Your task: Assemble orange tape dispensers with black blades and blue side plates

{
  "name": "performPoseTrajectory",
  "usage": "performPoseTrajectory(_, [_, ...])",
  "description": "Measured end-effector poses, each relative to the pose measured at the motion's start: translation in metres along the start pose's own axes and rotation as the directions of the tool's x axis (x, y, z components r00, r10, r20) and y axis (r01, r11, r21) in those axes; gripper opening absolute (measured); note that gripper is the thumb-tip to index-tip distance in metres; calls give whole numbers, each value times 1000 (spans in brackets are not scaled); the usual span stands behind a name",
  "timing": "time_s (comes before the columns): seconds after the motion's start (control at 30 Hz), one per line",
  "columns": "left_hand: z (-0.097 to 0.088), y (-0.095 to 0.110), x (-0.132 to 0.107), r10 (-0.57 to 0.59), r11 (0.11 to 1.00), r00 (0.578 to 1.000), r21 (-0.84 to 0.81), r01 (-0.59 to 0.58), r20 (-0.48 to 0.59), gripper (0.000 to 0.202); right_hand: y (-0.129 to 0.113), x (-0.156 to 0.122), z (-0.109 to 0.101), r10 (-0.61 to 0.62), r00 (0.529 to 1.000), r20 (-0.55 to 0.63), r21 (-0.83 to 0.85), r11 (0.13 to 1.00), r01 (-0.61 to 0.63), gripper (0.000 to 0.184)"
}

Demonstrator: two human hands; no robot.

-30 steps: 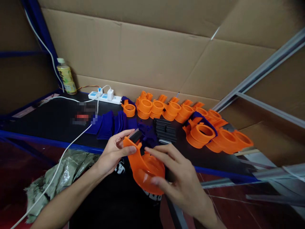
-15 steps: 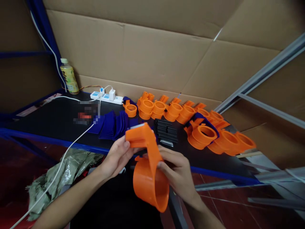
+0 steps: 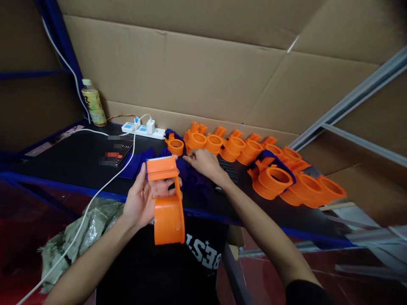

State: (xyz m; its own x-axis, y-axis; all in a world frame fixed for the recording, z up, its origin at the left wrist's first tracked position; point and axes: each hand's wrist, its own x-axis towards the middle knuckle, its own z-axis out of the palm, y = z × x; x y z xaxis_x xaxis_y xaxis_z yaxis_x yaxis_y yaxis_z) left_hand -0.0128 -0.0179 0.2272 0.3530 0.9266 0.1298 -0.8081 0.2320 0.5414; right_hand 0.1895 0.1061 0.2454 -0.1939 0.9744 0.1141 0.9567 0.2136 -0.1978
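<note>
Held an orange plastic ringed frame point(image 3: 169, 220) in the upturned left hand point(image 3: 141, 201), with long axis front to back, toothed edge at the far end; had the right hand point(image 3: 205, 163), with curled fingers, beyond and to the right, as the nearer hand to the dark blue plastic pieces point(image 3: 195, 180) on the black tabletop point(image 3: 82, 154); could not tell right-hand contents

Black shirt point(image 3: 152, 267): upside-down white "BEST". Phone screen point(image 3: 126, 149): "1:17", partly blurred.
</note>
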Motion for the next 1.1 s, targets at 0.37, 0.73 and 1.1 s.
performPoseTrajectory(0.37, [-17,1,7,13,996,999,87,-10,-41,63,-2,33,19,95,995,35,0,995,-95,23])
performPoseTrajectory(0.73, [-13,-6,7,239,949,962,244,-201,-135,30,-26,-15,-43,-83,887,-455,309,919,245,21])
performPoseTrajectory(1.1, [-5,-17,-3,309,916,927,327,-231,-211,42,-45,-105,-61,-574,746,-337,283,694,662,29])
